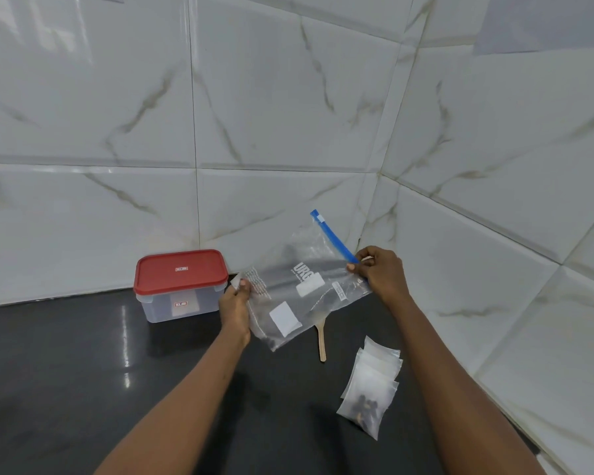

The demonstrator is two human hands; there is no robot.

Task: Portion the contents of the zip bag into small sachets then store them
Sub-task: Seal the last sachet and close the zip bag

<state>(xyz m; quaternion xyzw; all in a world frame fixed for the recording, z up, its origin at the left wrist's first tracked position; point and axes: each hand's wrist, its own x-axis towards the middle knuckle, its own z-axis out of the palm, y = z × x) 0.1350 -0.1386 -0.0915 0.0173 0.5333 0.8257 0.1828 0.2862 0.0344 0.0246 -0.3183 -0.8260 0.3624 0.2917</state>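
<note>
Dark counter (66, 371) and marble tiles surround us. We hold the zip bag (302, 289) aloft, left hand (235, 303) pinching its near-left corner, right hand (379, 274) pinching the blue zip strip (333, 240); sachets (371, 385) lie near right.

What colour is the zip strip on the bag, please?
Blue, on the zip strip of the bag, seen in the head view.
</note>
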